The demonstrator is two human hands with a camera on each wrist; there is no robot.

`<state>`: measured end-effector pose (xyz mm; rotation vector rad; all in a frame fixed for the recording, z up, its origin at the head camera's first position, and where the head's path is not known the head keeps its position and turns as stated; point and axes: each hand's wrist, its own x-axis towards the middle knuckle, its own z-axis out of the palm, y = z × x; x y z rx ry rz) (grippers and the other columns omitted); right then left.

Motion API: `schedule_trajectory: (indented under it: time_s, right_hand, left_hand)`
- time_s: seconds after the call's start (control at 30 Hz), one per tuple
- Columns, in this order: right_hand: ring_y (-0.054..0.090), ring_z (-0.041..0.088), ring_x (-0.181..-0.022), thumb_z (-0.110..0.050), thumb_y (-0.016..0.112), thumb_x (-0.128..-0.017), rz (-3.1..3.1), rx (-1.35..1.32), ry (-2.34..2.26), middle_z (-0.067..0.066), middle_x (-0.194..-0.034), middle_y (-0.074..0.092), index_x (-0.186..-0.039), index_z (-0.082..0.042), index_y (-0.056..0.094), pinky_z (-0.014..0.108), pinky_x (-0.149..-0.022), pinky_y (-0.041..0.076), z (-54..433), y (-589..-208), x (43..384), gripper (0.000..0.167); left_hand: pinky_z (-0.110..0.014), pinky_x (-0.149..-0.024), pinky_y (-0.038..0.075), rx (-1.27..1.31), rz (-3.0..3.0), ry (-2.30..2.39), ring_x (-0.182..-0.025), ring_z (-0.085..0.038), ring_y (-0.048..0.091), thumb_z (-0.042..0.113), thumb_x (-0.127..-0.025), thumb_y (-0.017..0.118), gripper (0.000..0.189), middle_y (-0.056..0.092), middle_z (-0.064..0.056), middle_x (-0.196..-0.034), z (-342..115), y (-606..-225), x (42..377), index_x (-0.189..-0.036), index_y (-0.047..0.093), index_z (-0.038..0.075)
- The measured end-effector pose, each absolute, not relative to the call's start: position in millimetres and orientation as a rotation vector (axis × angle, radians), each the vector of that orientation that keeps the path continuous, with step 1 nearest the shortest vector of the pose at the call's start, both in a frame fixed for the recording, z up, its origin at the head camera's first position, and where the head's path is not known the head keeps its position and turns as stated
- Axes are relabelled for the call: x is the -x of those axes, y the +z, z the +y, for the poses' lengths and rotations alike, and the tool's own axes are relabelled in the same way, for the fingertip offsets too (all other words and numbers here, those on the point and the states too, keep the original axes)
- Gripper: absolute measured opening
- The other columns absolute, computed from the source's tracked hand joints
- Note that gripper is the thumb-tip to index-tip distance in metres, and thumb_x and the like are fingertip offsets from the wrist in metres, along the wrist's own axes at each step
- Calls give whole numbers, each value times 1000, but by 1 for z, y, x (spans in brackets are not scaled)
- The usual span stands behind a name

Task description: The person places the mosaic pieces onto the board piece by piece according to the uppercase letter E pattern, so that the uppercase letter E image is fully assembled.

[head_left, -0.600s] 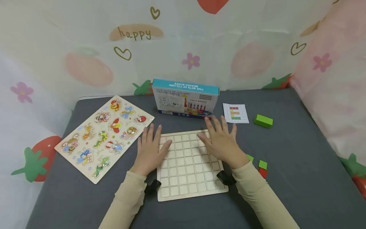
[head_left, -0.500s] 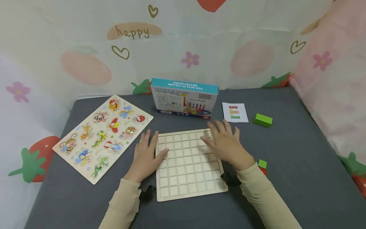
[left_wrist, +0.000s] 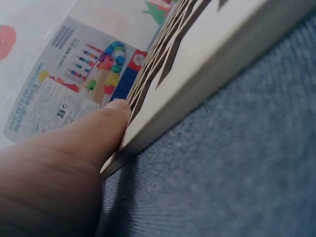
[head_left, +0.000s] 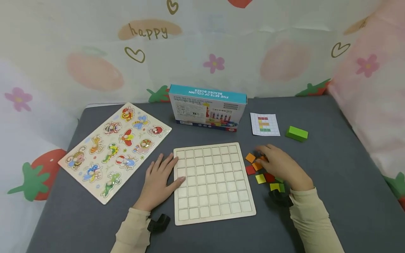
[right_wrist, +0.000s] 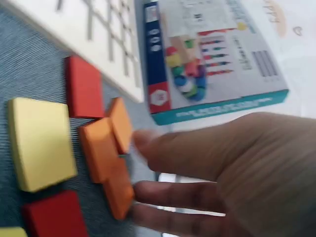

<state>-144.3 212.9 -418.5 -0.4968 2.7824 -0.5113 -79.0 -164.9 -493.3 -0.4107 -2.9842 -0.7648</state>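
Observation:
A wooden grid board lies flat on the dark table. My left hand rests palm down along its left edge, fingers straight; in the left wrist view the thumb touches the board's edge. To the board's right are small square tiles: orange, red, yellow and green. Over them reaches my right hand. In the right wrist view its thumb and fingers are extended and apart, with fingertips at an orange tile. Nothing is gripped there. The hand hides some tiles.
A puzzle board with insect pictures lies at left. Behind the grid board stands a bead-set box. A pattern card and a green block lie at the back right. A printed cloth hangs behind the table.
My right hand has left the grid board and moved right to the tiles, uncovering more of them. The left hand has slid slightly left and down along the board's edge.

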Motion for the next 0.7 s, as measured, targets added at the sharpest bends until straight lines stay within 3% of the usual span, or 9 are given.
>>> schedule_trajectory:
  time_s: [0.1, 0.27, 0.47, 0.7]
  right_hand:
    - [56, 33, -103, -27, 64, -93, 2837, 504, -470, 17, -116, 60, -124, -1, 60, 54, -83, 46, 208, -420, 151, 40]
    - [54, 32, -104, -32, 65, -92, 2873, 551, -448, 14, -115, 59, -121, -5, 62, 49, -77, 41, 192, -420, 161, 40]
    - [54, 32, -103, -23, 70, -89, 2906, 560, -426, 15, -113, 60, -120, -4, 62, 51, -79, 43, 188, -420, 160, 38]
    - [54, 33, -100, -16, 73, -86, 2908, 533, -460, 14, -107, 61, -119, 0, 58, 51, -78, 45, 188, -436, 141, 39]
  left_hand:
    - [-56, -116, 6, 403, -2955, -750, -148, -31, 10, 57, -90, 56, 74, 28, -5, -157, -167, -491, 84, -150, 34, 21]
    - [-57, -115, 8, 411, -2912, -697, -147, -32, 13, 55, -89, 58, 72, 30, -6, -156, -173, -485, 94, -149, 37, 20]
    - [-58, -114, 11, 452, -2880, -660, -146, -32, 16, 54, -89, 58, 70, 32, -5, -155, -175, -485, 102, -148, 39, 20]
    - [-57, -114, 14, 408, -2902, -694, -146, -31, 19, 55, -90, 57, 68, 34, -3, -154, -169, -499, 79, -147, 41, 21]
